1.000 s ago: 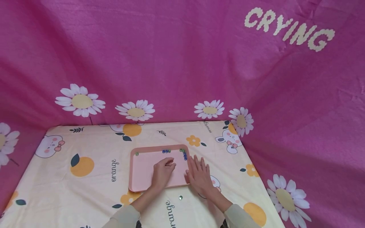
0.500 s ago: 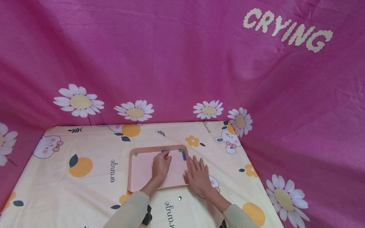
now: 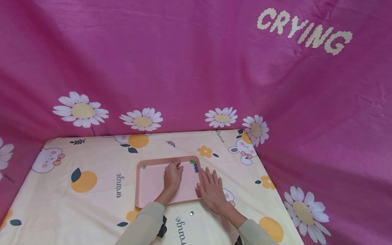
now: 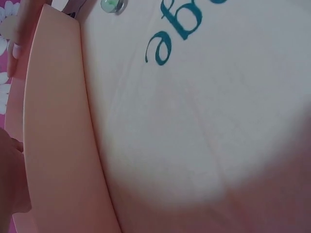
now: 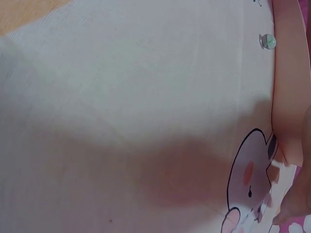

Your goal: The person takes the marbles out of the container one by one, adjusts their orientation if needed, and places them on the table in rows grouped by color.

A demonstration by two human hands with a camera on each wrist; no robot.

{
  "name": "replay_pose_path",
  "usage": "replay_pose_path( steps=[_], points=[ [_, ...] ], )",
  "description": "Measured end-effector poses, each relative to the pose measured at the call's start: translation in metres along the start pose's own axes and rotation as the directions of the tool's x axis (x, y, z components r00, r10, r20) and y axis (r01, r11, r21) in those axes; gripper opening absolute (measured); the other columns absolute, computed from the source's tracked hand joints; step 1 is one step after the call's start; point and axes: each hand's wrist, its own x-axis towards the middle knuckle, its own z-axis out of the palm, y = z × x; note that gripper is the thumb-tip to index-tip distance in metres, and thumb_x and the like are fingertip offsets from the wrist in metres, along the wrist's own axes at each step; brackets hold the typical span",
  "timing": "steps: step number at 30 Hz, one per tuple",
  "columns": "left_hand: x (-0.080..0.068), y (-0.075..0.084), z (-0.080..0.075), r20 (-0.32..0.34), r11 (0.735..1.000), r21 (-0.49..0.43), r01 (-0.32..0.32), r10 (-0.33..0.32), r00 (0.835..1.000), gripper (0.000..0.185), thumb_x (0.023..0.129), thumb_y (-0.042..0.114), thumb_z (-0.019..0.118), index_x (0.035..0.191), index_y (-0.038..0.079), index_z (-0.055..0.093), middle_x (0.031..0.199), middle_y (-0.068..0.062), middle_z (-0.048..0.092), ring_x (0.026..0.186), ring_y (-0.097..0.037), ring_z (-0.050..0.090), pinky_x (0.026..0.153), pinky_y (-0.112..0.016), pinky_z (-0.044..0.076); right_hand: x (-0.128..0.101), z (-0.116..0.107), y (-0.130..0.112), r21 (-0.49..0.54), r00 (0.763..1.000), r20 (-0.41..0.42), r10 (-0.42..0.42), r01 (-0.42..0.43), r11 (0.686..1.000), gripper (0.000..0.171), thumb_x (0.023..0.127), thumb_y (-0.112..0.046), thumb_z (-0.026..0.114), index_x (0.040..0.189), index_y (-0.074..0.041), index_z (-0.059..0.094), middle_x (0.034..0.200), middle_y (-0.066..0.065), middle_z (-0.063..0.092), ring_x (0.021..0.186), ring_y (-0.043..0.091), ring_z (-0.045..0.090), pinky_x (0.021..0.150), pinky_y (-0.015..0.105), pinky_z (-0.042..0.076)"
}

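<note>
A pink tray (image 3: 150,185) lies on the printed cloth. My left hand (image 3: 173,175) reaches across it to the far rim. Its curled fingertips are bunched on the small blue and green beads there and hide them. More blue and green beads (image 3: 195,166) sit in the tray's far right corner, and one green bead (image 3: 144,167) lies in the far left corner. My right hand (image 3: 211,189) lies flat on the cloth against the tray's right edge, fingers straight. The left wrist view shows the tray rim (image 4: 58,145), and the right wrist view the tray edge (image 5: 289,97).
One loose green bead (image 3: 191,213) (image 4: 112,5) (image 5: 267,41) lies on the cloth just in front of the tray. The table's right edge (image 3: 275,197) drops off close to my right hand. A pink daisy-print curtain (image 3: 196,68) closes in the back and sides.
My left hand has slid from the middle of the tray to the far rim, covering the beads there. The right hand has stayed flat beside the tray.
</note>
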Motion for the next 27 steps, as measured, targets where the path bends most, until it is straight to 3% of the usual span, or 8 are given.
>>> replay_pose_path(
  steps=[15, 20, 27],
  points=[
    [0.014, 0.001, 0.002, 0.053, 0.99, 0.139, -0.01, 0.002, 0.999, 0.005, 0.09, 0.006, 0.07, 0.093, 0.004, 0.073, 0.087, -0.009, 0.071, 0.082, -0.031, 0.07, 0.068, -0.047, 0.056, 0.0, 0.0, -0.001, -0.019, 1.0, -0.012, -0.007, 0.006, 1.0, 0.067, 0.104, -0.045, 0.039, 0.16, -0.015, 0.019, 0.164, 0.014, 0.016, 0.149, 0.043, 0.008, 0.113, 0.067, 0.015],
    [0.017, 0.004, 0.004, 0.088, 0.975, 0.22, -0.011, -0.009, 0.996, 0.004, 0.091, 0.008, 0.07, 0.088, 0.005, 0.071, 0.086, -0.01, 0.069, 0.081, -0.033, 0.07, 0.066, -0.048, 0.055, 0.0, -0.001, -0.002, -0.018, 1.0, -0.014, -0.003, 0.002, 1.0, 0.066, 0.104, -0.044, 0.04, 0.16, -0.015, 0.02, 0.164, 0.014, 0.017, 0.148, 0.043, 0.009, 0.113, 0.067, 0.015],
    [0.017, 0.005, 0.008, 0.092, 0.951, 0.305, -0.04, 0.013, 0.996, 0.006, 0.092, 0.007, 0.068, 0.093, 0.003, 0.072, 0.087, -0.013, 0.066, 0.086, -0.036, 0.069, 0.066, -0.048, 0.057, -0.001, -0.004, -0.004, -0.005, 1.0, -0.003, 0.006, -0.006, 1.0, 0.066, 0.104, -0.043, 0.041, 0.16, -0.014, 0.022, 0.164, 0.015, 0.017, 0.148, 0.044, 0.009, 0.112, 0.068, 0.015]
  ],
)
